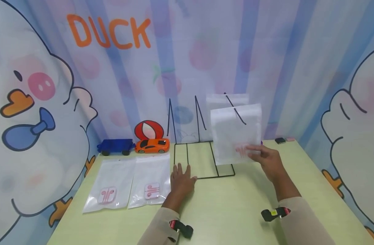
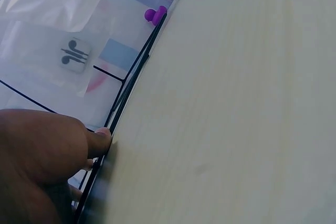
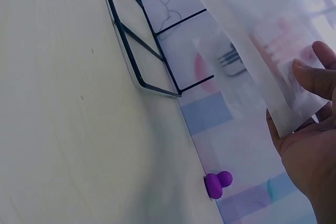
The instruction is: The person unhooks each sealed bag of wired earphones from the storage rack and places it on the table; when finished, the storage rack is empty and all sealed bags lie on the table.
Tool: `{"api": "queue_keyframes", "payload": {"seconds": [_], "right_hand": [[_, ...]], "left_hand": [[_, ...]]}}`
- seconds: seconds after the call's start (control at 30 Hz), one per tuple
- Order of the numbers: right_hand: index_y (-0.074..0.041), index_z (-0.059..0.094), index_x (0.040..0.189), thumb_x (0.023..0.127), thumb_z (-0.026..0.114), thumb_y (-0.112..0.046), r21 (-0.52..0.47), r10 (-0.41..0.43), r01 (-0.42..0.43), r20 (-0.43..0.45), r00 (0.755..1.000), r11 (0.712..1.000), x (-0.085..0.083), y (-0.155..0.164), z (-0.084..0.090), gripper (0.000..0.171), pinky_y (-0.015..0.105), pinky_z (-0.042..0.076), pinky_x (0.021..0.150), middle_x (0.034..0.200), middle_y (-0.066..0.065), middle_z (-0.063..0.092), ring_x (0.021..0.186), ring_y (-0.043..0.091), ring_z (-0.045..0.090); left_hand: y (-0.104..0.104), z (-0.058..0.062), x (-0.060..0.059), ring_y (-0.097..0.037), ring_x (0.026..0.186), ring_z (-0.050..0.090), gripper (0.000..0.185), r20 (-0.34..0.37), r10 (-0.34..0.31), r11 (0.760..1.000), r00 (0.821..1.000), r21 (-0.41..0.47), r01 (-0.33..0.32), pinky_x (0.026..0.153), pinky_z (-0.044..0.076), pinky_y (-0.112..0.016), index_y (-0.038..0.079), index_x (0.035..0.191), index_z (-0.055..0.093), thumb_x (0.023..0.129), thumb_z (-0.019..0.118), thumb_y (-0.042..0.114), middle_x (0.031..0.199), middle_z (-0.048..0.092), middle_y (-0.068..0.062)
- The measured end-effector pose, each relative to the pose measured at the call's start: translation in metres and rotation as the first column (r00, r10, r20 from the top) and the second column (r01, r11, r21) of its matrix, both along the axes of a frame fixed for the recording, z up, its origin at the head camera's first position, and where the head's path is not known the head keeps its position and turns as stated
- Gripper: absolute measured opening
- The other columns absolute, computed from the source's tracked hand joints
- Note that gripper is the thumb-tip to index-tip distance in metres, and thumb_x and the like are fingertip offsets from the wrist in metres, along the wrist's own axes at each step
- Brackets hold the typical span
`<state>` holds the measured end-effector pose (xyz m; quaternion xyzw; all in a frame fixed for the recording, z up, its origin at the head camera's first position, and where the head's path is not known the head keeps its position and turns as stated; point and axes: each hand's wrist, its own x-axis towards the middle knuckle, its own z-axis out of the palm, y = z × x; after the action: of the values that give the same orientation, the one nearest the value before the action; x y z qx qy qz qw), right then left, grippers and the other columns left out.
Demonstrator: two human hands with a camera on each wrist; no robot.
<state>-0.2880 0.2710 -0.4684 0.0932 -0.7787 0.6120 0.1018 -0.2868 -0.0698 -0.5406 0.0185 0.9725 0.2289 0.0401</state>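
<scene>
Frosted pouch (image 1: 236, 134): you hold it upright by its lower edge, over the right end of the wire rack, with pink earphones faintly showing through near the bottom; in your right wrist view it crosses the upper right of the frame (image 3: 262, 40).
Right hand (image 1: 267, 161): your fingers and thumb pinch the pouch's lower right part, thumb in front, fingers behind (image 3: 315, 77).
Second pouch in the rack (image 1: 226, 98): it stands just behind the one you hold, leaning against a slanted wire, only its top strip showing.
Wire rack (image 1: 202, 160): black, with a flat rectangular base on the surface and thin prongs rising at the back; the held pouch covers its right section.
Left hand (image 1: 181, 178): it lies flat and relaxed on the surface, fingers straight, fingertips (image 2: 102, 140) touching the rack's front left base wire.
Flat pouches: two lie side by side to your left, one (image 1: 108, 185) further out and one (image 1: 151, 180) just beside your left hand, each with a pink earphone case inside.
Toys at the back: an orange car (image 1: 152, 145) and a blue truck (image 1: 115, 146) near the curtain, left of the rack.
Surface (image 1: 229, 211): pale green; a small purple knob (image 3: 218, 183) sits at its far edge.
</scene>
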Motion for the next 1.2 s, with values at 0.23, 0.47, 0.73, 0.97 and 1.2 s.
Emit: {"api": "queue_keyframes", "payload": {"seconds": [0.23,0.47,0.73,0.97,1.2], "right_hand": [[0.002,0.074,0.136,0.101,0.08,-0.018,0.021,-0.02,0.019,0.012,1.0,1.0,0.02,0.002,-0.008,0.04,0.015,0.059,0.092,0.136,-0.021,0.069,0.122,-0.009,0.061],[0.005,0.075,0.133,0.102,0.077,-0.011,0.018,0.0,0.001,-0.067,0.998,1.0,0.036,0.005,-0.012,0.034,0.017,0.061,0.089,0.132,-0.028,0.068,0.122,-0.009,0.064],[0.007,0.075,0.129,0.101,0.075,0.0,-0.059,0.027,-0.034,-0.109,0.994,0.998,0.05,0.007,-0.014,0.03,0.016,0.061,0.09,0.133,-0.026,0.071,0.124,-0.007,0.066],[0.009,0.076,0.128,0.1,0.073,0.006,-0.069,0.046,-0.056,-0.14,0.989,0.996,0.062,0.011,-0.016,0.028,0.016,0.061,0.089,0.133,-0.024,0.073,0.122,-0.006,0.068],[0.009,0.076,0.126,0.098,0.072,0.01,-0.143,0.055,-0.073,-0.131,0.99,0.987,0.073,0.013,-0.017,0.029,0.015,0.06,0.091,0.133,-0.02,0.074,0.122,-0.003,0.069]], "left_hand": [[-0.003,-0.007,0.0,-0.05,0.169,0.012,0.065,-0.002,-0.001,1.0,1.0,0.003,0.001,0.137,0.018,-0.063,0.01,0.168,0.042,0.112,0.056,0.04,0.18,0.019,-0.029],[-0.004,-0.009,0.0,-0.05,0.169,0.012,0.065,-0.007,-0.011,1.0,1.0,0.0,0.011,0.137,0.018,-0.063,0.01,0.169,0.041,0.112,0.056,0.04,0.18,0.019,-0.03],[-0.003,-0.005,-0.001,-0.049,0.17,0.011,0.066,0.0,-0.009,1.0,1.0,-0.001,0.009,0.138,0.018,-0.062,0.01,0.169,0.041,0.113,0.056,0.04,0.18,0.018,-0.029],[-0.002,-0.004,-0.003,-0.049,0.17,0.01,0.065,-0.001,-0.009,1.0,1.0,0.003,0.009,0.138,0.017,-0.062,0.011,0.169,0.04,0.113,0.055,0.04,0.181,0.017,-0.029],[-0.002,-0.006,-0.003,-0.049,0.17,0.012,0.066,-0.005,-0.009,1.0,1.0,-0.011,0.009,0.137,0.019,-0.062,0.011,0.169,0.041,0.113,0.056,0.041,0.18,0.018,-0.029]]}}
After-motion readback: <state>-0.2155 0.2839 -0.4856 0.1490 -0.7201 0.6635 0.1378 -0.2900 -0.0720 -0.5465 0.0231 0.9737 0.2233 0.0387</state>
